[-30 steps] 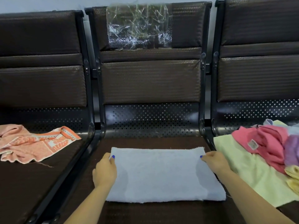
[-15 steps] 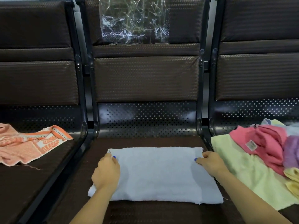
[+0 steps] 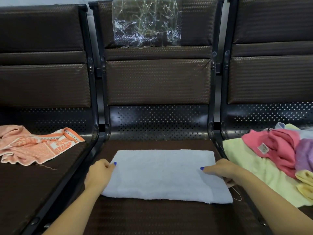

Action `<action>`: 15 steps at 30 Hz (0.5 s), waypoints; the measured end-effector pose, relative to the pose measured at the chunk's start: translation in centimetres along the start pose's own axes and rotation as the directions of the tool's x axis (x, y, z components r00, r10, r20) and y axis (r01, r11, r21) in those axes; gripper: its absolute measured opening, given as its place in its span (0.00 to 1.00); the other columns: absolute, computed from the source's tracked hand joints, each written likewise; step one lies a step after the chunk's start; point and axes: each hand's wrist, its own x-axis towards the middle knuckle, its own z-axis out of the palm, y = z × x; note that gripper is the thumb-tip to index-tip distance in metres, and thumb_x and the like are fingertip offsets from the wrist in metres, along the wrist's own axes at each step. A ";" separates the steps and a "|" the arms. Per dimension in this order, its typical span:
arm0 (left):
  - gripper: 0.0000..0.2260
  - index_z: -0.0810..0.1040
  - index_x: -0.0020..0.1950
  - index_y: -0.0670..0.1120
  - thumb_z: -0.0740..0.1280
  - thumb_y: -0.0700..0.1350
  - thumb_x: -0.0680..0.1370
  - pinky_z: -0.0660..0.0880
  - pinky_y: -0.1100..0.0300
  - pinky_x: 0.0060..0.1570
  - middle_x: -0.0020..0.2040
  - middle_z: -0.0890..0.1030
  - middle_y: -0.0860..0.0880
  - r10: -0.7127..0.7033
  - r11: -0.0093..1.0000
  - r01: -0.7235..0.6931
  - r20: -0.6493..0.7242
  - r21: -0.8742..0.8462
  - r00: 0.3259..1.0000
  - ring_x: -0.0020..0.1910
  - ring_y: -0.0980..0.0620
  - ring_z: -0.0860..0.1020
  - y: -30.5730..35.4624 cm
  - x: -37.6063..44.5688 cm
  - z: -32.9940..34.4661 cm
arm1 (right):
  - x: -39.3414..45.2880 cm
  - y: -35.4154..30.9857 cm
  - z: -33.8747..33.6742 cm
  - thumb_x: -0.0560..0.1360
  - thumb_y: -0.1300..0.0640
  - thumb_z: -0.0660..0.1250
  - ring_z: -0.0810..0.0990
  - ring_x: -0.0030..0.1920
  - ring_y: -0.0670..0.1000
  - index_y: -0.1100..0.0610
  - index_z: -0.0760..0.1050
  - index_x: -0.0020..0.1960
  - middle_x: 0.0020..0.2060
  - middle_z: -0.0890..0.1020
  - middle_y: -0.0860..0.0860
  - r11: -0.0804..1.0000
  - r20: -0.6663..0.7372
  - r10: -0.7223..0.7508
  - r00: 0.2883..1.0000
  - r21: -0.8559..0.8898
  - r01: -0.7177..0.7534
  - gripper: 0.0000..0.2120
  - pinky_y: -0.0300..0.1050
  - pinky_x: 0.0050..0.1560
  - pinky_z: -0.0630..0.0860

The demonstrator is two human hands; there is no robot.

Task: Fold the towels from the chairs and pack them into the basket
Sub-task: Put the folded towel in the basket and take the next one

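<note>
towel in hand: i have the pale blue towel (image 3: 166,175) flat on the middle chair seat (image 3: 152,216), already doubled into a wide rectangle.
left hand: my left hand (image 3: 99,175) pinches the towel's left edge, fingers curled on the cloth.
right hand: my right hand (image 3: 220,169) lies over the right edge with the thumb under the cloth, so i read it as gripping that edge.
progress: i judge this an early stage; one towel is part-folded and needs at least one more fold.
left to do: the orange patterned towel (image 3: 33,146) lies crumpled on the left seat; a heap on the right seat holds the pink towel (image 3: 277,148), yellow towel (image 3: 250,165) and purple towel (image 3: 304,155), all unfolded.
basket: not in view, so i cannot tell whether anything is packed.
edges: the towel's right edge sits close to the black seat rail (image 3: 218,146); a loose thread trails off its near right corner.
room: bare seat shows ahead of and behind the towel, enough i think to fold side to side.
</note>
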 end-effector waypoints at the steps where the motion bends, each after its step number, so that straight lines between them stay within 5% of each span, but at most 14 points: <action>1: 0.13 0.76 0.41 0.41 0.65 0.50 0.79 0.69 0.55 0.34 0.38 0.78 0.44 -0.009 0.999 0.008 -0.028 -0.040 1.000 0.37 0.46 0.75 -0.4 0.2 -0.5 | -0.1 0.1 -0.1 0.74 0.53 0.70 0.73 0.23 0.48 0.59 0.70 0.39 0.27 0.74 0.52 1.000 0.028 -0.002 1.000 0.014 0.001 0.13 0.38 0.25 0.69; 4: 0.09 0.78 0.46 0.43 0.64 0.48 0.79 0.73 0.51 0.44 0.47 0.80 0.43 -0.035 0.986 0.041 0.038 -0.165 0.999 0.44 0.45 0.76 -1.0 0.3 -1.3 | -0.3 0.9 -0.4 0.75 0.59 0.69 0.71 0.18 0.48 0.61 0.70 0.37 0.19 0.72 0.51 0.997 0.009 0.009 1.000 0.071 -0.009 0.11 0.40 0.26 0.72; 8: 0.12 0.76 0.61 0.45 0.67 0.45 0.78 0.74 0.53 0.51 0.56 0.79 0.45 -0.043 0.957 0.107 0.234 -0.270 0.971 0.53 0.47 0.77 -0.8 -0.3 -1.8 | -0.5 1.7 -0.7 0.74 0.60 0.70 0.77 0.28 0.53 0.64 0.76 0.44 0.29 0.78 0.57 0.998 -0.001 0.001 1.000 0.068 -0.001 0.06 0.47 0.40 0.79; 15: 0.21 0.70 0.69 0.42 0.68 0.38 0.77 0.73 0.51 0.54 0.59 0.77 0.40 -0.071 0.951 0.136 0.232 -0.278 0.970 0.55 0.43 0.76 -1.0 -1.2 -1.9 | -1.5 2.0 -0.8 0.74 0.66 0.64 0.66 0.21 0.49 0.59 0.70 0.37 0.24 0.70 0.53 0.995 0.053 0.063 0.997 0.068 -0.067 0.08 0.38 0.25 0.63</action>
